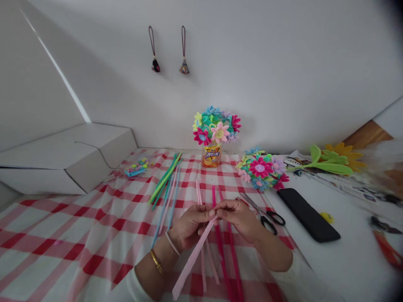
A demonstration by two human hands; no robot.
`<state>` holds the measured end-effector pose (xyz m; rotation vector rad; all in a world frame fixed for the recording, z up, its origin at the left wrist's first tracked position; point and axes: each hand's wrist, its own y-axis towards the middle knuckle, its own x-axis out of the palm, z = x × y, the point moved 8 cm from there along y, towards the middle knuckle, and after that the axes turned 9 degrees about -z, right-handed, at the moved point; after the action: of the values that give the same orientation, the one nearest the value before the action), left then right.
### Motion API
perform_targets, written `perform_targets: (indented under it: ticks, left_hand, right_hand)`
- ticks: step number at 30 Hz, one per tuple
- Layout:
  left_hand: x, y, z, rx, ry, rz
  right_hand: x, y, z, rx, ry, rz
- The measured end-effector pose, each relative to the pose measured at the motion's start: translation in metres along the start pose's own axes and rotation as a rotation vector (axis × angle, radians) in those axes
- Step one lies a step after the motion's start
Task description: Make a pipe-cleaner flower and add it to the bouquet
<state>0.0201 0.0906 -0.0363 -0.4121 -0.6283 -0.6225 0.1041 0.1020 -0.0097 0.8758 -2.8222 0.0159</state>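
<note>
A pink pipe cleaner is clamped between the closed fingertips of the left hand and right hand, above the checked tablecloth; its pinched end is hidden by the fingers.

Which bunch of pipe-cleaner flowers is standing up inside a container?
The multicoloured bunch in the orange snack container; the other multicoloured bunch lies on the table.

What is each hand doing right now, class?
Left hand: closed, pinching a pink pipe cleaner.
Right hand: closed, pinching the same pipe cleaner.
</note>
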Motion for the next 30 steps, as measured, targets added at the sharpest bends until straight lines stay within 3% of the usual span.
perform_targets:
  ticks: [10,14,17,19,21,23,24,27,30]
  left_hand:
    - [-0.006,0.000,-0.001,0.003,0.019,0.045]
    - [-0.015,0.001,0.000,-0.001,0.124,0.084]
    - [-0.029,0.000,0.011,0.060,0.272,0.208]
    - [-0.037,-0.003,0.023,0.124,0.383,0.300]
    - [-0.041,-0.007,0.033,0.175,0.475,0.366]
    - [-0.044,-0.011,0.041,0.211,0.545,0.426]
    - [-0.045,-0.013,0.045,0.224,0.572,0.459]
    - [-0.045,-0.018,0.052,0.270,0.615,0.532]
    - [-0.042,-0.019,0.055,0.309,0.629,0.542]
  right_hand:
    - [-0.002,0.000,-0.001,0.011,-0.119,0.038]
    - [-0.009,0.002,-0.002,0.010,-0.310,0.075]
    - [-0.044,-0.007,-0.018,-0.023,-0.513,0.318]
    - [-0.080,-0.025,-0.043,-0.086,-0.640,0.598]
    - [-0.112,-0.056,-0.078,-0.205,-0.796,0.959]
    - [-0.139,-0.075,-0.100,-0.169,-0.895,1.163]
    - [-0.150,-0.075,-0.106,-0.085,-0.952,1.169]
    - [-0.175,-0.056,-0.104,0.255,-1.137,1.027]
    - [-0.185,-0.036,-0.100,0.308,-1.195,0.949]
